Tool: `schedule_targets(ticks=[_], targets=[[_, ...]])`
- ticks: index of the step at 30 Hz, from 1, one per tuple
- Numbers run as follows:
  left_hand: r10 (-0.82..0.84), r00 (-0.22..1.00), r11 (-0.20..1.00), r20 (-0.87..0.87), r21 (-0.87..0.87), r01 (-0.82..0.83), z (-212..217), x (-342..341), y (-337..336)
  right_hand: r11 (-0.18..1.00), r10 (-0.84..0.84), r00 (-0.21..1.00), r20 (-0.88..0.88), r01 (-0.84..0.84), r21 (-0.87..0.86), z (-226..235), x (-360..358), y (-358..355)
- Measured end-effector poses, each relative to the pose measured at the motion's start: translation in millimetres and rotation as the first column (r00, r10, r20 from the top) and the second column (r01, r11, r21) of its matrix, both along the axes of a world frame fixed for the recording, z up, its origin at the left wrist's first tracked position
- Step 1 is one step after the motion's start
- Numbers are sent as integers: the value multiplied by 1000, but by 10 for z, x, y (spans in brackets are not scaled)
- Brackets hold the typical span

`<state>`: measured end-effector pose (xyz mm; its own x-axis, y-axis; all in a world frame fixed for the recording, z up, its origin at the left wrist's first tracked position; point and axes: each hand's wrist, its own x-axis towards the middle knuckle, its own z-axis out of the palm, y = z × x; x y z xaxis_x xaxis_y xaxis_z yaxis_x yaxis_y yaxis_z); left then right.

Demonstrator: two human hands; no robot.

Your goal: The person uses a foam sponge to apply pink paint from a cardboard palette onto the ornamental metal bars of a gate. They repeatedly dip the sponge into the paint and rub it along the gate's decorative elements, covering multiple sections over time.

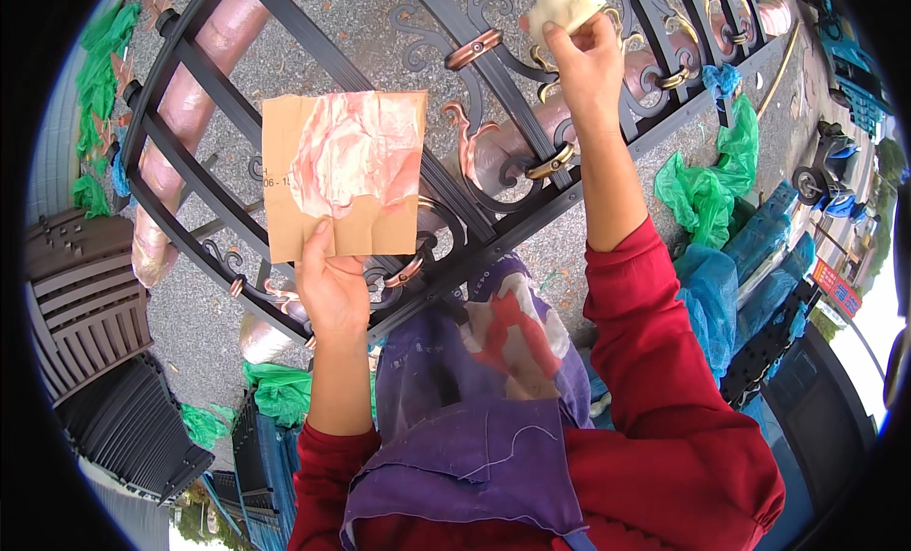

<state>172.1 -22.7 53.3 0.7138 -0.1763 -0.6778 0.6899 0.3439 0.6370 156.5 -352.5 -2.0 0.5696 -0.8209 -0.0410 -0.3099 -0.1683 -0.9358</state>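
In my left hand (334,287) is a square of brown cardboard (343,236), pinched at its near edge with the thumb on top. Wet-looking pinkish copper paint (353,157) is smeared over much of it. My right hand (590,69) is closed on a pale yellow sponge (567,4) at the far side, over the scrollwork; whether the sponge touches the metal I cannot tell. Beneath both hands lies a black metal gate (486,230) with curled ornaments. Some of its parts are coloured, such as a copper collar (473,50) and a gold collar (552,160).
Plastic-wrapped rolls (199,105) run under the gate. Green plastic (712,186) and blue wrapped pieces (726,285) lie at the right. Stacked dark slatted panels (90,295) stand at the left. Farther right are parked vehicles (835,171). A purple apron (465,466) covers my lap.
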Motion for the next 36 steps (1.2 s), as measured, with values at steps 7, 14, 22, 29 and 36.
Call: schedule_targets(ticks=[7,14,22,29,36], targets=[[33,999,999,12,36,-33,78,20,-134,990,90,985,-146,-105,-97,-262,125,-73],[14,1000,1000,-1,22,-14,16,5,-90,950,238,950,-205,-271,-155,-131,204,-11],[19,1000,1000,5,23,-19,36,-38,-154,936,245,949,-200,-285,-205,-107,235,-80],[18,1000,999,5,30,-19,43,-65,-170,892,271,924,-269,-346,-291,-172,279,-139],[12,1000,1000,15,27,-13,57,-77,-163,970,222,974,-35,-224,-90,-36,258,-158]])
